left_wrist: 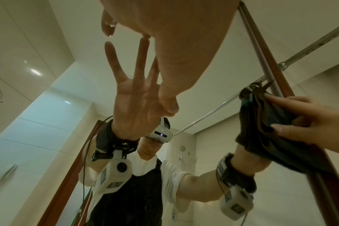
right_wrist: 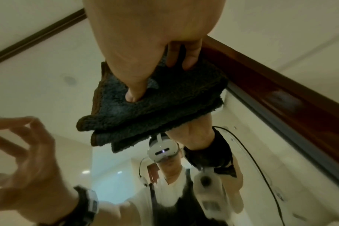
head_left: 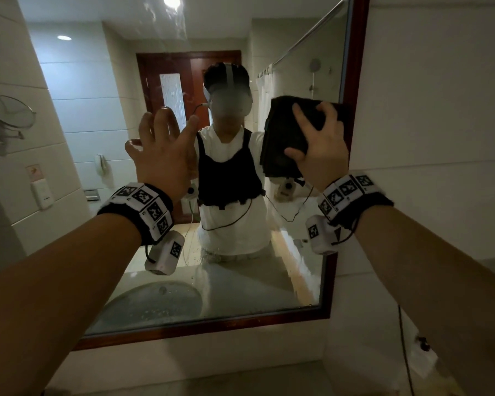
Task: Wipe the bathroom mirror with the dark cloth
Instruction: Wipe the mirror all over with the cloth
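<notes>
Cloth [head_left: 292, 138] sits folded under my right hand [head_left: 320, 144], flat on the mirror [head_left: 226, 281], close to the mirror's right edge and about halfway up. It is dark and fluffy, with a brown trim along one side. My right grip is clamped on the cloth: the fingers [right_wrist: 190, 61] curl over its top and the thumb [right_wrist: 133, 91] pushes into the front. In the right wrist view the cloth [right_wrist: 155, 104] nearly touches the red-brown wooden frame [right_wrist: 281, 91].

My left hand [head_left: 163, 155] is up at the middle of the mirror, well apart from the cloth. Its grip is apart, fingers spread and holding nothing. In the left wrist view one fingertip [left_wrist: 145, 36] meets its own copy in the glass, so it touches the mirror. I cannot tell if the palm touches too.

Water drops and streaks show low on the glass. A small round mirror [head_left: 10, 111] hangs on the tiled wall to the left. Both wrists wear bands with black and white squares.
</notes>
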`<state>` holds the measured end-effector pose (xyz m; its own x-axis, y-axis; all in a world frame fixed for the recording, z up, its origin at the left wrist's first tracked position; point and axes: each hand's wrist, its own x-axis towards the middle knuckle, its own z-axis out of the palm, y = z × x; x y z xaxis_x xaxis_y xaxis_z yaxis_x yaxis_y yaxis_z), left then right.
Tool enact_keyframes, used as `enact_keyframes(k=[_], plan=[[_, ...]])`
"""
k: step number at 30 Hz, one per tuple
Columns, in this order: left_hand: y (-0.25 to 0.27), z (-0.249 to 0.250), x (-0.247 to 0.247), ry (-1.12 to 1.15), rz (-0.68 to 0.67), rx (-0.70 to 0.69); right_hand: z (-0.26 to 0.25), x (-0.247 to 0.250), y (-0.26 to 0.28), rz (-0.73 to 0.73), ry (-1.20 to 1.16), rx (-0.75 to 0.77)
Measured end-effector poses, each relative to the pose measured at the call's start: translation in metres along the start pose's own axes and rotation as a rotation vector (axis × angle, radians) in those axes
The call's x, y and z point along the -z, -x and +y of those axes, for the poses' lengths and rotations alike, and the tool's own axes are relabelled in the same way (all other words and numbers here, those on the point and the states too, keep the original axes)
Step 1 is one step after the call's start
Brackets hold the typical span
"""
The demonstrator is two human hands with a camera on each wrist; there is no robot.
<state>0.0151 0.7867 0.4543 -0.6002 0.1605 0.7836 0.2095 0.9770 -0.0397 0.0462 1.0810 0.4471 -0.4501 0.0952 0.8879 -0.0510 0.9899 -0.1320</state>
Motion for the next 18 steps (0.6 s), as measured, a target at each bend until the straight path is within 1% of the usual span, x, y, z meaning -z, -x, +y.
enact_keyframes(k=[2,5,8,12,13,16,18], plan=[[0.0,0.0,-0.001,0.007,0.006,-0.003,-0.003,0.006,-0.013,-0.02,-0.031,0.0],[0.0,-0.001,-0.001,0.011,0.013,0.0,-0.006,0.006,-0.019,-0.006,-0.04,0.002],[0.001,0.0,0.0,0.01,0.025,0.0,-0.007,0.0,-0.01,0.006,-0.019,-0.021],[0.002,0.002,0.001,-0.007,0.035,0.008,0.0,-0.01,0.019,0.052,0.015,-0.031],[0.002,0.002,0.001,-0.015,0.04,0.008,0.002,-0.012,0.029,0.036,0.023,-0.035],[0.004,0.003,0.003,-0.025,0.05,0.006,0.008,-0.02,0.062,-0.085,0.003,-0.066],[0.004,0.003,0.003,-0.026,0.039,0.009,0.011,-0.026,0.083,-0.128,-0.003,-0.081]])
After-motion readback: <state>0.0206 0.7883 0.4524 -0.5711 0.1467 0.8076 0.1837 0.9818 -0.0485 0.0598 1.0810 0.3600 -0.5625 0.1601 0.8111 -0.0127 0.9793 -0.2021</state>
